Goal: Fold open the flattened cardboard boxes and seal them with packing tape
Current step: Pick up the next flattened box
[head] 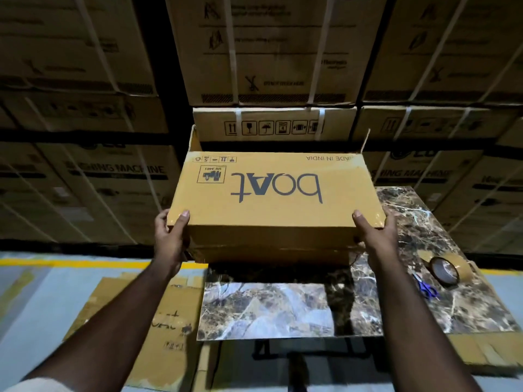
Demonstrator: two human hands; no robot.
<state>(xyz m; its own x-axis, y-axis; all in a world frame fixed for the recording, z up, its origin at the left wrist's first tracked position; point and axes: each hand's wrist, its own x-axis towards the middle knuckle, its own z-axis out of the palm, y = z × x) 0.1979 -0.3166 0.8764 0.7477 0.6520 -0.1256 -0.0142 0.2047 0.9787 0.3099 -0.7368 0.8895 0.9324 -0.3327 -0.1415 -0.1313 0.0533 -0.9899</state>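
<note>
Flats (167,323): spare flattened cardboard on the floor, left of the table (283,312).
Left hand (169,239): grasping the box's near-left corner, thumb on top.
Box (277,199): opened, held above the table; reads "boAt", "MADE IN INDIA", inverted.
Right hand (373,233): grasping the near-right corner.
Tape (447,270): roll beside scissors (427,288), right.
Risk: far flaps stand unsealed; tilting could spring them open, or the box could slip.

Both hands hold a cardboard box (276,193) above the marble-pattern table (283,309), "boat" logo upside down on top, far flaps standing open. Left hand (169,236) grips the near left corner, right hand (376,230) the near right corner, thumbs on top. Tape roll (445,271) and blue scissors (427,288) lie on the table's right side. Flattened boxes (158,321) on the floor at left. Stacked strapped cartons (271,52) behind.
</note>
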